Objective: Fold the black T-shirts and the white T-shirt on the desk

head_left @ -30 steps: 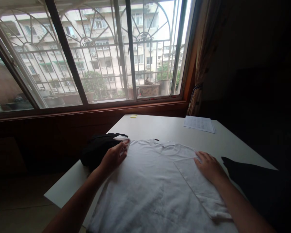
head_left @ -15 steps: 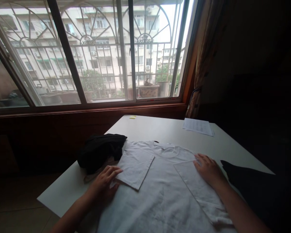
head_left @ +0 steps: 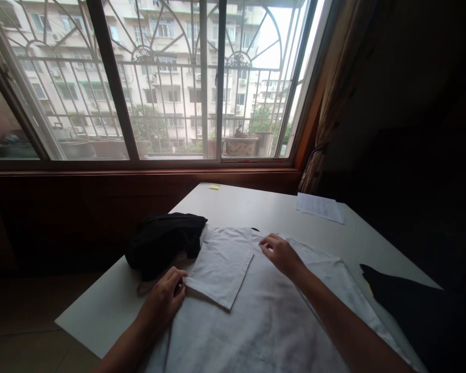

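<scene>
A white T-shirt (head_left: 272, 305) lies spread on the table, with its left-side sleeve (head_left: 221, 269) folded inward over the front. At the outer edge of that sleeve, my left hand (head_left: 165, 292) is closed, its thumb and fingers pinching the fabric. My right hand (head_left: 281, 254) is over the upper part of the shirt beside the collar, fingers loosely bent and nothing visible in them. It covers part of the neckline, and my right forearm hides much of the other sleeve.
A heap of black cloth (head_left: 166, 241) sits left of the shirt on the white table (head_left: 252, 199). Dark fabric (head_left: 404, 298) lies to the right. Papers (head_left: 320, 207) and a yellow note (head_left: 214, 187) rest toward the far edge, below a barred window (head_left: 171, 93).
My right hand has moved left from the right-side shoulder to near the collar. My left hand has stayed at the sleeve edge, its fingers now more curled. The view has shifted slightly.
</scene>
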